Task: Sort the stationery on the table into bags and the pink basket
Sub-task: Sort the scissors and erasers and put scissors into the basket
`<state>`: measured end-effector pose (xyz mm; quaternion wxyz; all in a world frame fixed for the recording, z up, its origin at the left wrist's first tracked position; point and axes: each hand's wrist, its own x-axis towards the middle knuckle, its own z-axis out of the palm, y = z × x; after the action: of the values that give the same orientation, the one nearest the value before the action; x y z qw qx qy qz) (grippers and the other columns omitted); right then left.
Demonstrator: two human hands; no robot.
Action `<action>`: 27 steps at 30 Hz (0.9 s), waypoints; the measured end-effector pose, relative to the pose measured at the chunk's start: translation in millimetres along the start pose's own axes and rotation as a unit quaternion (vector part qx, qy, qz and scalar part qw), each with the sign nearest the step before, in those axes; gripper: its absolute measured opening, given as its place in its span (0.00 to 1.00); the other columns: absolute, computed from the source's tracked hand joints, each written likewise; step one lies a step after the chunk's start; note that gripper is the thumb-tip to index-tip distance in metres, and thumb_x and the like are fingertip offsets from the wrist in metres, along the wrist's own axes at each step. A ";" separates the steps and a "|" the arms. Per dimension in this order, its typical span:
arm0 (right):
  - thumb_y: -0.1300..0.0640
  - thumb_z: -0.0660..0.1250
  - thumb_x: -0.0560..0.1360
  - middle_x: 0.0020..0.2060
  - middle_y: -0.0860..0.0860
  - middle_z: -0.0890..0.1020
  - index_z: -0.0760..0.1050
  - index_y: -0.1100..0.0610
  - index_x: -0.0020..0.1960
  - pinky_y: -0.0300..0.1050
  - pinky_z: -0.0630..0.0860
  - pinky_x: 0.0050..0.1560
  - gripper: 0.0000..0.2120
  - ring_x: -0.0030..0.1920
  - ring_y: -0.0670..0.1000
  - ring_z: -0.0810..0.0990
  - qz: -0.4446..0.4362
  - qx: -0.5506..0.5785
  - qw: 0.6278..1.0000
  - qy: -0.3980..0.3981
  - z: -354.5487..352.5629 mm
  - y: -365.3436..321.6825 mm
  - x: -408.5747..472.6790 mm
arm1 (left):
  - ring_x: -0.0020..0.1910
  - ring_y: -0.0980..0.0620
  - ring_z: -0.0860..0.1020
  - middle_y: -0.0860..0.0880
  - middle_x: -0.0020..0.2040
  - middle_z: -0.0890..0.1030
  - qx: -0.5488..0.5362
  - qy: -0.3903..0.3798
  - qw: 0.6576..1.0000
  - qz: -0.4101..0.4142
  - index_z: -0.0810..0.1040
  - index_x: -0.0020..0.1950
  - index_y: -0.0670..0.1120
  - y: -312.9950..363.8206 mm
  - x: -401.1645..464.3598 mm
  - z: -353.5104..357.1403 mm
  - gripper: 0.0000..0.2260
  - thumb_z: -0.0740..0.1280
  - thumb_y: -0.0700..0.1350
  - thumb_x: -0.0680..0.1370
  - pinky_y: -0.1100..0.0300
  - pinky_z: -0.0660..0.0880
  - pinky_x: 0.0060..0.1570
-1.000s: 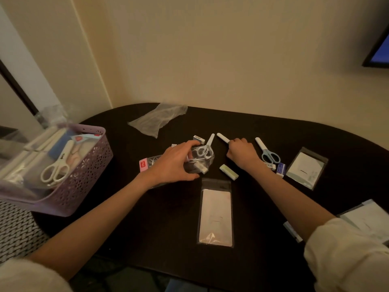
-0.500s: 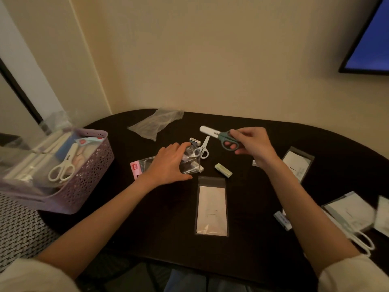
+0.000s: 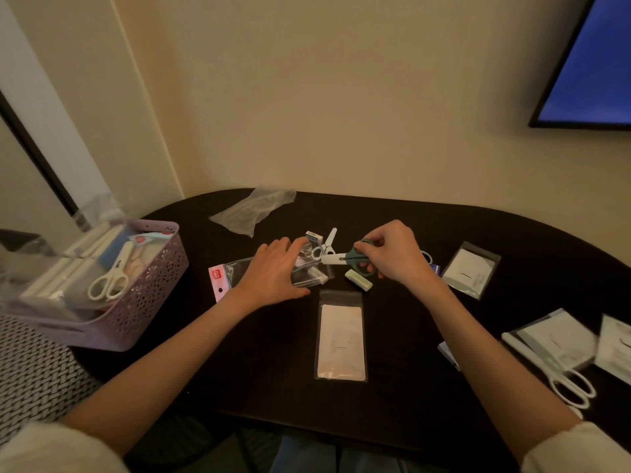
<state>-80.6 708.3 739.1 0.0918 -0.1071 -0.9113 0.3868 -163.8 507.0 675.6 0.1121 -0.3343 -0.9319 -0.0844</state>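
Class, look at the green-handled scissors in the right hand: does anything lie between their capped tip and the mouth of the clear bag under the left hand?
Yes. The small white scissors lie at the clear bag's mouth, just beyond the capped tip of the green-handled scissors. The right hand grips the handles; the left hand presses the bag flat.

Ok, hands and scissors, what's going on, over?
Left hand flat on clear bag. Right hand grips teal-handled scissors, capped tip at bag mouth. Green eraser beside.

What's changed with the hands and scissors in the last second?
The right hand picked the green-handled scissors off the table, lifted them, then lowered them, white tip toward the clear bag. The left hand stayed pressing that bag; the pink basket didn't move.
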 end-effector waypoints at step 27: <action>0.58 0.69 0.76 0.41 0.56 0.85 0.81 0.60 0.49 0.31 0.72 0.27 0.06 0.30 0.42 0.80 0.009 0.156 0.979 -0.130 -3.1 -3.8 -1.2 | 0.57 0.56 0.68 0.52 0.61 0.70 -0.068 0.014 0.996 0.060 0.57 0.75 0.52 7.6 -6.1 -16.0 0.42 0.73 0.61 0.68 0.60 0.65 0.58</action>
<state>-79.1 707.5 743.9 -0.0154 -0.0490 -0.8430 0.5355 -151.9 505.4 690.0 0.1068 -0.3956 -0.9005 -0.1456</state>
